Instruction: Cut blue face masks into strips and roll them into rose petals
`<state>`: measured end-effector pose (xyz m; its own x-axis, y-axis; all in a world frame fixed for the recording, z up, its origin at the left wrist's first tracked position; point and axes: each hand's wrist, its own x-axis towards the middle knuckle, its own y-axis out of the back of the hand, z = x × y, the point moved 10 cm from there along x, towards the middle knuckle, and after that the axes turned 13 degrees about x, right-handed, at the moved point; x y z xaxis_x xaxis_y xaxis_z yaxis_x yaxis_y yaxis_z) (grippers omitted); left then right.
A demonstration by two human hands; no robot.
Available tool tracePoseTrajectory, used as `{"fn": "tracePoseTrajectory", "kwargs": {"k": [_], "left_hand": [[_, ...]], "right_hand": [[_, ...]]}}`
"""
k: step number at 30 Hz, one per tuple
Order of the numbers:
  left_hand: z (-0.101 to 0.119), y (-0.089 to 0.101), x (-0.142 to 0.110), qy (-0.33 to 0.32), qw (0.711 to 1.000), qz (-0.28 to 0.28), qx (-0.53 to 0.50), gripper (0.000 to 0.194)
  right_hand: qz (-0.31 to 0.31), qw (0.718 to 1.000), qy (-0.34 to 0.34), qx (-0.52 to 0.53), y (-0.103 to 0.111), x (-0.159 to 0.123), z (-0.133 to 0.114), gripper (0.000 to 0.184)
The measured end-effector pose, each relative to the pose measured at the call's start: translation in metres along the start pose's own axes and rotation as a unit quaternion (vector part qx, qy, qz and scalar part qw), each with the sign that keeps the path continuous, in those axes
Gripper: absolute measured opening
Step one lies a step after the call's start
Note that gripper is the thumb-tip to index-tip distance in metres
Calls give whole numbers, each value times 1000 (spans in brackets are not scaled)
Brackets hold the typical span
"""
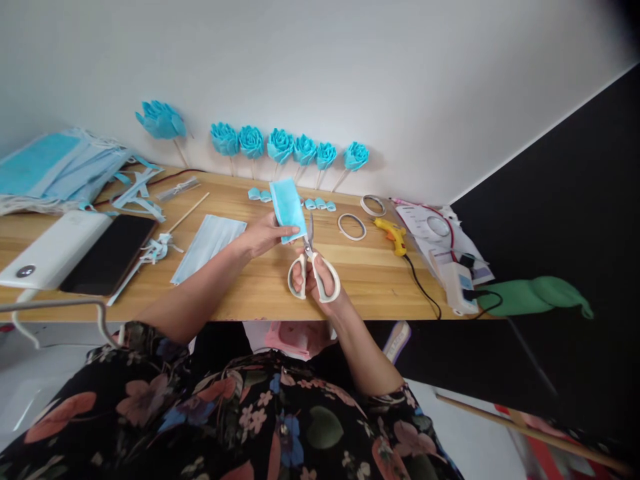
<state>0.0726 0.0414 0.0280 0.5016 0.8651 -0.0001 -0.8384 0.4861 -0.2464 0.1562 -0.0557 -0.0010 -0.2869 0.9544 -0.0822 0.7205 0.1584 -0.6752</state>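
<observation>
Over the middle of the wooden table, my left hand [270, 233] pinches a folded blue face mask [289, 205] near its lower end, with the thumb on top. My right hand [325, 283] has its fingers through the white handles of a pair of scissors [309, 248]. Their blades are parted and point up, right at the lower right edge of the mask; whether they touch the fabric I cannot tell. A flat pale blue mask [210, 245] lies on the table left of my left hand. Small rolled blue pieces [320, 204] sit in a row behind the held mask.
Blue flowers on sticks [280, 145] lean against the wall. A stack of masks [60, 167], a power bank [53, 247] and a phone [109, 253] lie left. To the right are tape rolls [352, 217], a yellow glue gun [393, 235] and a power strip [459, 287].
</observation>
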Motion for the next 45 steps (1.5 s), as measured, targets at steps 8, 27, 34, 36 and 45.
{"fn": "tracePoseTrajectory", "kwargs": {"k": [8, 27, 34, 36, 45], "left_hand": [[5, -5, -3, -2, 1000, -24, -11, 76], [15, -12, -8, -31, 996, -76, -33, 82], [9, -10, -7, -13, 996, -78, -31, 84], [8, -10, -7, -10, 997, -76, -27, 83], [12, -6, -6, -24, 997, -63, -26, 79]], "right_hand": [[11, 999, 15, 29, -6, -6, -3, 58], [35, 999, 15, 32, -14, -19, -3, 64], [1, 1000, -5, 20, -14, -17, 3, 67], [-12, 1000, -11, 17, -15, -15, 4, 66], [-25, 999, -31, 25, -18, -16, 7, 67]]}}
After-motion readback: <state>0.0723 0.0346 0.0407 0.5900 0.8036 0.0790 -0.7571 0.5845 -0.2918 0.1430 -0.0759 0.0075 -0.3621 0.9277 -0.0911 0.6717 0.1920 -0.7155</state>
